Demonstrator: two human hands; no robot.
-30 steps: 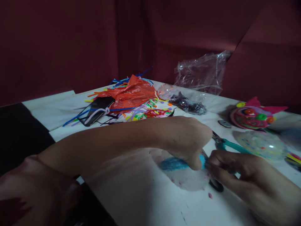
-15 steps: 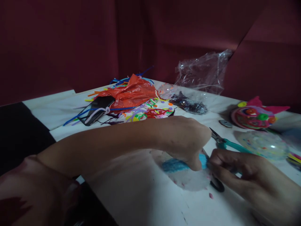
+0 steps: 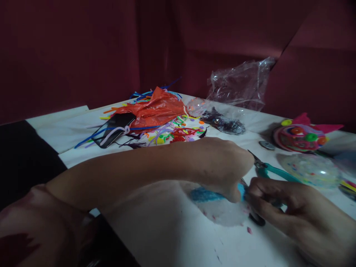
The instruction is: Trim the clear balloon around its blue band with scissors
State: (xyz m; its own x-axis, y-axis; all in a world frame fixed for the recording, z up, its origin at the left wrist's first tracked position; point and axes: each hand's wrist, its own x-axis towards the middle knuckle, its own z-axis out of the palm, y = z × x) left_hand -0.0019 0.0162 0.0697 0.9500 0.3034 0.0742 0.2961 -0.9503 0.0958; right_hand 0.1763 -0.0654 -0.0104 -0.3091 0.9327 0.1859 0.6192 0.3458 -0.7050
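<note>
My left hand (image 3: pixel 232 168) reaches across from the left, palm down and fingers bent, closed on a fuzzy light-blue strip (image 3: pixel 207 194). Most of its fingertips are hidden behind the hand. Close by on the right, my right hand (image 3: pixel 286 207) has thumb and forefinger pinched at the strip's other end. Under the strip lies a pale, translucent round piece (image 3: pixel 228 215) with small pink specks. A dark curved loop (image 3: pixel 257 219) shows below my right fingers; what it belongs to is hidden. Teal-handled pliers (image 3: pixel 280 172) rest just beyond both hands.
A pink decorated mask-like craft (image 3: pixel 302 137) and a clear dome (image 3: pixel 311 170) stand at the right. Farther back are a crumpled clear bag (image 3: pixel 240 85), a dark plastic-wrapped bundle (image 3: pixel 224 123), orange plastic (image 3: pixel 158 109), a phone (image 3: pixel 114 128) and colourful pipe cleaners (image 3: pixel 185 133).
My left hand has shifted slightly right, with its fingers still at the blue strip. My right hand has barely moved. Everything else on the table lies as before.
</note>
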